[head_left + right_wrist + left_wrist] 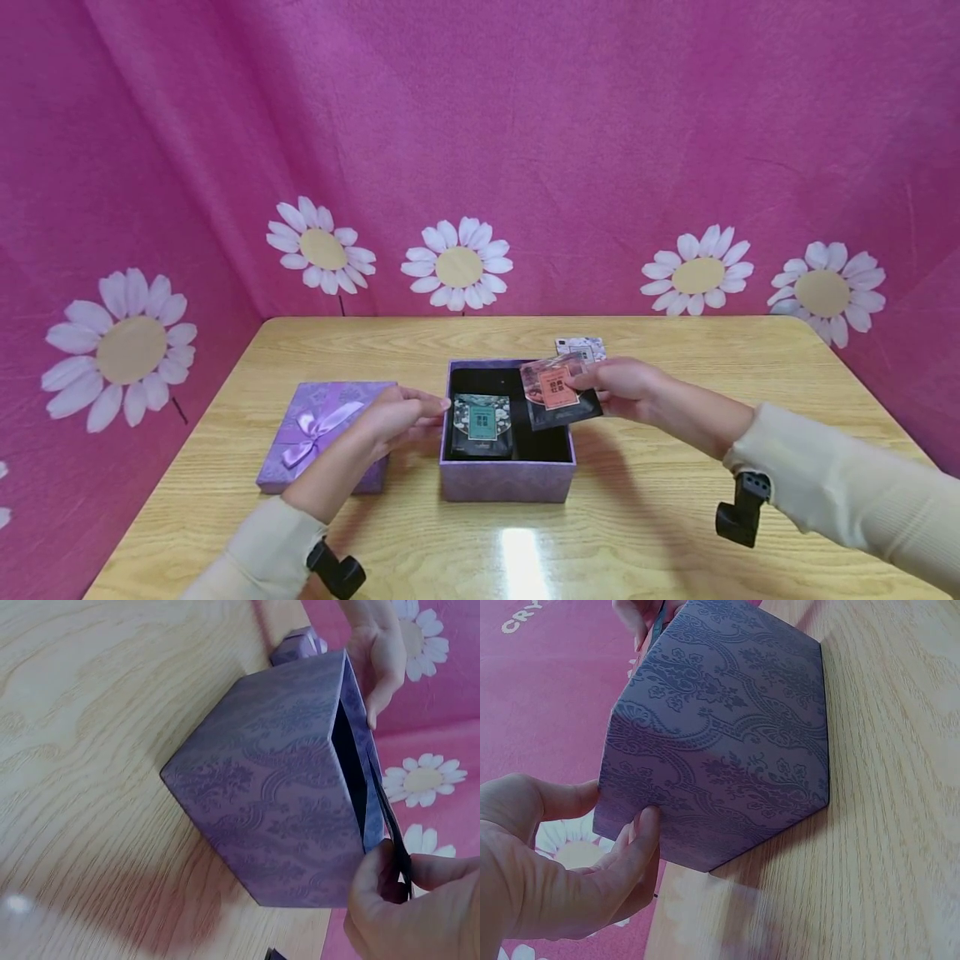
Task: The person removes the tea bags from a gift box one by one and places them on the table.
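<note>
Sleeves (840, 483) nearest, before the box (506, 483); right hand (626, 387) pinches red-labelled sachet (553, 396) over its right side, left hand (401, 419) touches its left, fingers (646, 829) unclenched, so the tilted sachet, held near one edge, might slip or snag.

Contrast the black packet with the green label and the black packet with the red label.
The green-labelled black packet sits inside the purple patterned box; the right hand holds the red-labelled black packet above it. The green-labelled one looks square to the box, the red-labelled one tilted. Both look rectangular.
</note>
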{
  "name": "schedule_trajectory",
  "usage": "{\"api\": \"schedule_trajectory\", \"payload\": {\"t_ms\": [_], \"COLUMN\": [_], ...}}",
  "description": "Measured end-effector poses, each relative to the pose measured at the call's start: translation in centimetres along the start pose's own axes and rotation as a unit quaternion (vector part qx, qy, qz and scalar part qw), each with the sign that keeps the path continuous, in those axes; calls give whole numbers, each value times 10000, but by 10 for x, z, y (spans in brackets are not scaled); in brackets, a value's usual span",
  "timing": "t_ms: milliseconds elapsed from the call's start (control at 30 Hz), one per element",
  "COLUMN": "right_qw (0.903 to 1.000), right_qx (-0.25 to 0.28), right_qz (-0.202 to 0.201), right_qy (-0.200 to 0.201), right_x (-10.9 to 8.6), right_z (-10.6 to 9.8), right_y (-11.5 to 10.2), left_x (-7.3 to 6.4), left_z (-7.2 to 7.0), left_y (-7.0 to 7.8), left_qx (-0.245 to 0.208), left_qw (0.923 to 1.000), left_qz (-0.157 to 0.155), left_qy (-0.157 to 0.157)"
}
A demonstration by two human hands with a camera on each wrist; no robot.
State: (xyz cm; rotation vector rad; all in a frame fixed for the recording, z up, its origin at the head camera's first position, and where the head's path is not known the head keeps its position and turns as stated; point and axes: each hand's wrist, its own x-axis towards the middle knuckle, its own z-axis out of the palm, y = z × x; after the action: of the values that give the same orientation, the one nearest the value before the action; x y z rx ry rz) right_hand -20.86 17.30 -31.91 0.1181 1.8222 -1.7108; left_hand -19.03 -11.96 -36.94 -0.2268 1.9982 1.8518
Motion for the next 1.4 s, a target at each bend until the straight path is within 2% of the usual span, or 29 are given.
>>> {"api": "schedule_trajectory", "payload": {"t_ms": [233,500,733,967,1133,1400], "right_qw": [9999,9998,9994,9993,9985,9992], "right_qx": [-10,127,337,331,406,350], "right_qz": [118,127,73,9,-2,70], "right_qy": [-34,-55,33,199,380,162], "right_x": [2,12,20,28,33,42], "right_z": [-13,-36,-59,-79,-98,-133], "right_y": [2,4,5,7,8,10], "left_x": [-1,1,2,1,1,0], "left_z": [0,-1,-1,-1,-1,-2], "left_y": [-1,-1,-1,-1,-1,-1], "left_qx": [80,47,23,15,0,71], "left_qw": [10000,10000,10000,10000,10000,10000], "left_qz": [13,-7,10,10,40,21], "left_qy": [40,58,38,71,32,21]}}
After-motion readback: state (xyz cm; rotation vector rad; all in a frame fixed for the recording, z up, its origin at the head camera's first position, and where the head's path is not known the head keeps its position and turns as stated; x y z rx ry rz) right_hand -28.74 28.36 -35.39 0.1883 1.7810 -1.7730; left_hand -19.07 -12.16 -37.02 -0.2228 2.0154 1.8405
